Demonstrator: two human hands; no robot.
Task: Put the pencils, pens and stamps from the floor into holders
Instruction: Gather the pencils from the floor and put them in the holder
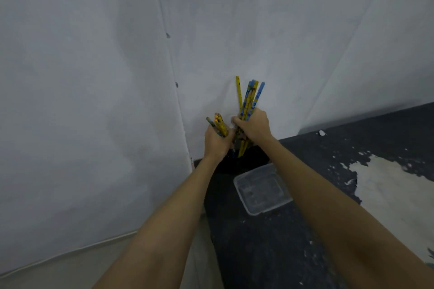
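Observation:
My right hand grips a tall bundle of yellow and blue pencils, their lower ends pointing down into a dark holder at the back of the black surface. Close beside it on the left, my left hand grips a smaller bunch of yellow and blue pencils that stick up above the fist. The two hands touch above the holder. The holder is mostly hidden behind my hands and wrists.
A clear plastic container sits on the black surface just in front of the holder. White walls meet in a corner directly behind. Peeled, pale patches mark the surface on the right. A light floor strip lies lower left.

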